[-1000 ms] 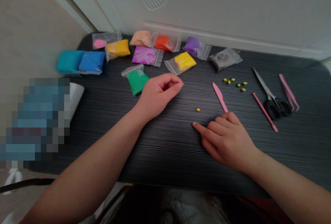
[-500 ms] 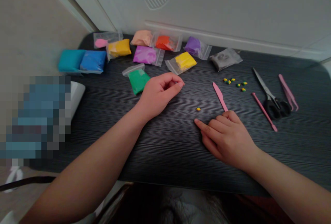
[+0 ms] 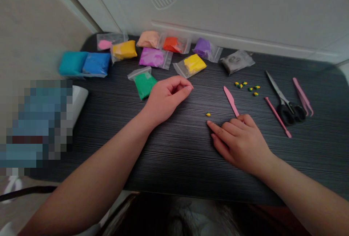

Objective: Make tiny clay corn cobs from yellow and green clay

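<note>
My left hand (image 3: 169,96) rests on the table beside the green bag, fingers curled and thumb tip against the index fingertip; anything pinched there is hidden. Just short of a single tiny yellow-and-green piece (image 3: 208,114) is the index fingertip of my right hand (image 3: 237,141). That finger is stretched out, with the other fingers loosely bent and apart. A pink plastic knife (image 3: 230,100) lies on the table, its handle end hidden by my right hand. Several similar yellow-and-green pieces (image 3: 240,86) lie in a loose group beyond the knife.
Clay bags line the back, among them a green bag (image 3: 144,85), a yellow bag (image 3: 194,64) and a grey bag (image 3: 236,62). A pink stick tool (image 3: 278,117), scissors (image 3: 286,101) and pink tweezers (image 3: 302,96) lie right. A blurred-out item (image 3: 40,119) is at the left edge.
My right index fingertip has moved slightly forward, closer to the single yellow-and-green piece. My left hand keeps its pose, and the view has shifted slightly.
</note>
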The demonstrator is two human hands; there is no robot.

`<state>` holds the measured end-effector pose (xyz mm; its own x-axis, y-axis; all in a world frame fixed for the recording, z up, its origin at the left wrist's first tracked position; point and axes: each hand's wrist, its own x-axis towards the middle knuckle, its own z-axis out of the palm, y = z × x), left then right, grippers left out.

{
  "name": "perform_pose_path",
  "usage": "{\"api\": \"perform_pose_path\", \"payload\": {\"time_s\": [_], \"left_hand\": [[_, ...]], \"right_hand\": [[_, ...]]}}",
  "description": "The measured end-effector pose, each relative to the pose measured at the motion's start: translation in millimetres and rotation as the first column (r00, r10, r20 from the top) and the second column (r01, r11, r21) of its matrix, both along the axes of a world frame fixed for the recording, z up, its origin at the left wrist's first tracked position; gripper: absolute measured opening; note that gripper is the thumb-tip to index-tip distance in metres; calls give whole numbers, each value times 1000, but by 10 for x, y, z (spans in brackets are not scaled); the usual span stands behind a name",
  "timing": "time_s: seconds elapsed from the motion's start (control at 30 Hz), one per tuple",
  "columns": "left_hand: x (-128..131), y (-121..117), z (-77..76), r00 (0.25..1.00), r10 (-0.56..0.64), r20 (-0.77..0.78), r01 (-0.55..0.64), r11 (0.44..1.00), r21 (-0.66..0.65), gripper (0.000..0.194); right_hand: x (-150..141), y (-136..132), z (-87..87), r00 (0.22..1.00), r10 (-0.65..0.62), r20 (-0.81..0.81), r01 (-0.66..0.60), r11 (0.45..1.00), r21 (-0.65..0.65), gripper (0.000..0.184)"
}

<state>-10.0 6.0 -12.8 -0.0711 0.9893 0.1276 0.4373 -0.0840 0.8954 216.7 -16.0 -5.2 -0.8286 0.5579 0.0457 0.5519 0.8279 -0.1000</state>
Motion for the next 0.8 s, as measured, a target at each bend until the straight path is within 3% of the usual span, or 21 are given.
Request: {"api": "perform_pose_path", "payload": {"time_s": [0.8], "left_hand": [[1, -6, -2, 1000, -6, 16, 6, 1000, -11, 15]], "right_hand": [[-18, -105, 16, 982, 180, -50, -184, 978, -94, 36]]}}
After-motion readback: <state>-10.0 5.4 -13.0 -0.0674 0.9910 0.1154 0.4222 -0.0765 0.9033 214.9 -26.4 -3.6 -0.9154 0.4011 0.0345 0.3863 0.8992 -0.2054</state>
